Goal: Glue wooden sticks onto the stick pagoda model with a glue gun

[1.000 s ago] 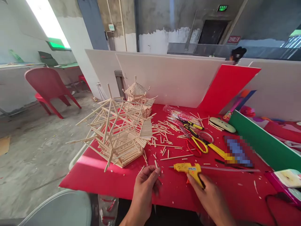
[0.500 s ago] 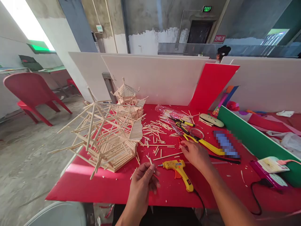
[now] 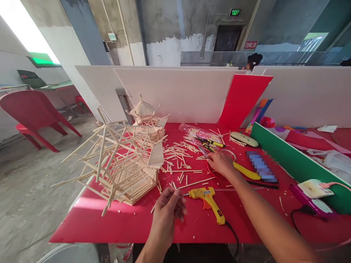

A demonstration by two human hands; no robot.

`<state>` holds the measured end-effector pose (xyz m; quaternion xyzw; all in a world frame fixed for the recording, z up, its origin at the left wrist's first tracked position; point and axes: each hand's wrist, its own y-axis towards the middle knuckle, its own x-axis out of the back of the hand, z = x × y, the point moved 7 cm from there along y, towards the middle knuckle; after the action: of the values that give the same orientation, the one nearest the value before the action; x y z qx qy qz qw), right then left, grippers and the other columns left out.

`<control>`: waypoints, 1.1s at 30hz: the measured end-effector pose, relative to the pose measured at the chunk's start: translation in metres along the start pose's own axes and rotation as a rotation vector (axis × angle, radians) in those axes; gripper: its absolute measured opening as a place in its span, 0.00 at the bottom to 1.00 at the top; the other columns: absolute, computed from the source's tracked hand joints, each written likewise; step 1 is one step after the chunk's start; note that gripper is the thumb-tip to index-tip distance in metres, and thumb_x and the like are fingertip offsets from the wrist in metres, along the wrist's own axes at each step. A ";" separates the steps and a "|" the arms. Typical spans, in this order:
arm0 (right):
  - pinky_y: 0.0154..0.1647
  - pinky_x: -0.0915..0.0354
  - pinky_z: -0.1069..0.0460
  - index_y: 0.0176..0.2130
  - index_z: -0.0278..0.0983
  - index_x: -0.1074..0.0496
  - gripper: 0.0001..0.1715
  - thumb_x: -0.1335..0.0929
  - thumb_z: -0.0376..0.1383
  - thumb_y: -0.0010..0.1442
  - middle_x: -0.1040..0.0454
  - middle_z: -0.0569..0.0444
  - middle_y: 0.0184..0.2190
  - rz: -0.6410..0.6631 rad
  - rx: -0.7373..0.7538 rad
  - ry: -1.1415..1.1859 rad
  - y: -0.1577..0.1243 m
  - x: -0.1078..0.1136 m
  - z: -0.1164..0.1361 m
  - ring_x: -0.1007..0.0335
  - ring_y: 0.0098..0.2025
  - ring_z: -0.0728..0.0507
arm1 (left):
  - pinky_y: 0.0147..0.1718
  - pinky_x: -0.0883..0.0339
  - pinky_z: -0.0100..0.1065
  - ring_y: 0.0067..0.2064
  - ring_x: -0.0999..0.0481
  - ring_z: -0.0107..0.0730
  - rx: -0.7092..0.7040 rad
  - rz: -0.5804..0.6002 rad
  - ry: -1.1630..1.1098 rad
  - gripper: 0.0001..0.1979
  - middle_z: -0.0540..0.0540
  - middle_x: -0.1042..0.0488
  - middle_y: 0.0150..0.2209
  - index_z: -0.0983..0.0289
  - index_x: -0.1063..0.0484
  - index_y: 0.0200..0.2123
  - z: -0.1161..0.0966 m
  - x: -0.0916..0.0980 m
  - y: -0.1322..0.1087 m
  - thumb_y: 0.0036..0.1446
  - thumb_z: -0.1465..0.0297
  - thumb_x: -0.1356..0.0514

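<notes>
My left hand (image 3: 167,208) is closed near the table's front edge, pinching a short wooden stick (image 3: 174,185) between thumb and fingers. Just right of it lies a yellow hot glue gun (image 3: 207,201), its nozzle pointing at my fingers. My right hand (image 3: 221,163) is among the tools with its fingers curled down; what they grip is hidden beneath them. Part of a red handle or loop (image 3: 210,171) shows below that hand. Black-and-yellow pliers (image 3: 207,147) lie just beyond the fingertips, and a yellow utility knife (image 3: 246,171) is to the right.
At left stands a large open stick framework (image 3: 117,160), with a roofed stick pavilion (image 3: 144,111) behind. Loose cut sticks (image 3: 178,155) litter the red table (image 3: 115,228). A green board (image 3: 285,164), a power strip (image 3: 312,201) and the glue gun's cord (image 3: 233,233) are at right.
My right hand has moved slightly farther away over the tools, covering the yellow handle that showed by its fingertips. My left hand still holds the stick; the view has shifted a little.
</notes>
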<state>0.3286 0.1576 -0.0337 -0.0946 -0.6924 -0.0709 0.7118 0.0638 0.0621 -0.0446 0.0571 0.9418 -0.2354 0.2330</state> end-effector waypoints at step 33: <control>0.36 0.36 0.45 0.51 0.28 0.30 0.22 0.40 0.37 0.64 0.28 0.33 0.46 -0.064 -0.203 -0.008 -0.040 0.002 -0.064 0.26 0.44 0.33 | 0.15 0.43 0.22 0.20 0.30 0.20 -0.086 0.000 -0.010 0.18 0.53 0.23 0.29 0.66 0.27 0.31 -0.013 0.007 -0.003 0.45 0.59 0.28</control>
<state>0.3813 0.1044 -0.0319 -0.1446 -0.6869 -0.1630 0.6933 0.0516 0.0651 -0.0362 0.0460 0.9498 -0.1950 0.2402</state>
